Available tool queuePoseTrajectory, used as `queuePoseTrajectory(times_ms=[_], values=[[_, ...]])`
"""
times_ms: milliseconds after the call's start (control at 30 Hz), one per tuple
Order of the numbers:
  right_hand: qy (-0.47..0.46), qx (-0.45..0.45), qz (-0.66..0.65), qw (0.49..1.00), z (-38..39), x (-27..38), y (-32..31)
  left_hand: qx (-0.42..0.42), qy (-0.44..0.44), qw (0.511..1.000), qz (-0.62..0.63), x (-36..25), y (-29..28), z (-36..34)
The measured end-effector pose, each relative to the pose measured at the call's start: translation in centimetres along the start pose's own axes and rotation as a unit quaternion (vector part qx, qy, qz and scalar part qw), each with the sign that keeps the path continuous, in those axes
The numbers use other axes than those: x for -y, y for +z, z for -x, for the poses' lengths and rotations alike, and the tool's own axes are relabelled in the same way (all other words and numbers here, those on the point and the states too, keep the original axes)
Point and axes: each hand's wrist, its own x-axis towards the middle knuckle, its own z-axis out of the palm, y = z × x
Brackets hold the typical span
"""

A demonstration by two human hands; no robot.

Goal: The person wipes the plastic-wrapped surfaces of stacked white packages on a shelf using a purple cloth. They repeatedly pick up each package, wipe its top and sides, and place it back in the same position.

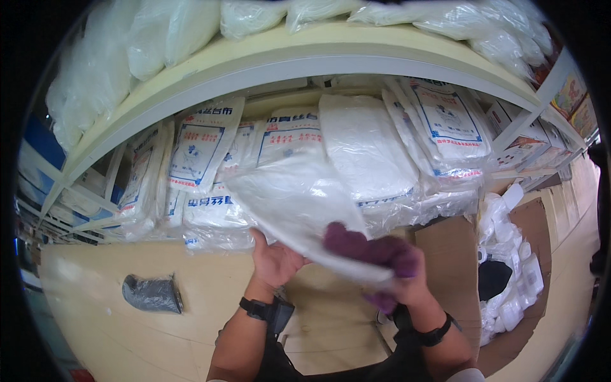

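Here, your right hand clenches the purple cloth and seemingly a corner of the white bag, which slants far-left, past your loose-fingered left hand near its edge.

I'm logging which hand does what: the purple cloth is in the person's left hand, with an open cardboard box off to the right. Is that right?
Not quite: the head view shows the purple cloth in the right hand, not the left hand. The open cardboard box is indeed off to the right.
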Motion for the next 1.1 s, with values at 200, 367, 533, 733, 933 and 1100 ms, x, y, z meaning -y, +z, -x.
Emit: queuePoseTrajectory(times_ms=[200, 367, 533, 733, 933, 1100], values=[[0.272, -0.097, -0.377, 0.88, -0.5, 3.1, -2.1, -0.052, 0.005, 0.998, 0.039, 5.9, -1.7, 1.9], [0.309, -0.115, -0.259, 0.908, -1.1, 0.6, -7.4, -0.172, 0.019, 0.984, -0.046, 3.5, -0.3, 1.8], [0.132, -0.302, -0.447, 0.832, -2.0, -0.9, -12.2, -0.173, -0.187, 0.946, -0.2, 5.7, -5.2, 3.7], [0.109, -0.326, -0.452, 0.823, -2.1, -3.0, -12.1, -0.128, -0.375, 0.847, -0.354, 14.6, -5.6, 3.5], [0.084, -0.412, -0.464, 0.78, -0.2, -4.9, -15.2, -0.172, -0.313, 0.911, -0.207, 17.2, -10.1, -3.7], [0.064, -0.45, -0.437, 0.776, 0.1, -4.4, -15.6, -0.228, -0.253, 0.93, -0.14, 15.1, -18.9, -10.3]])
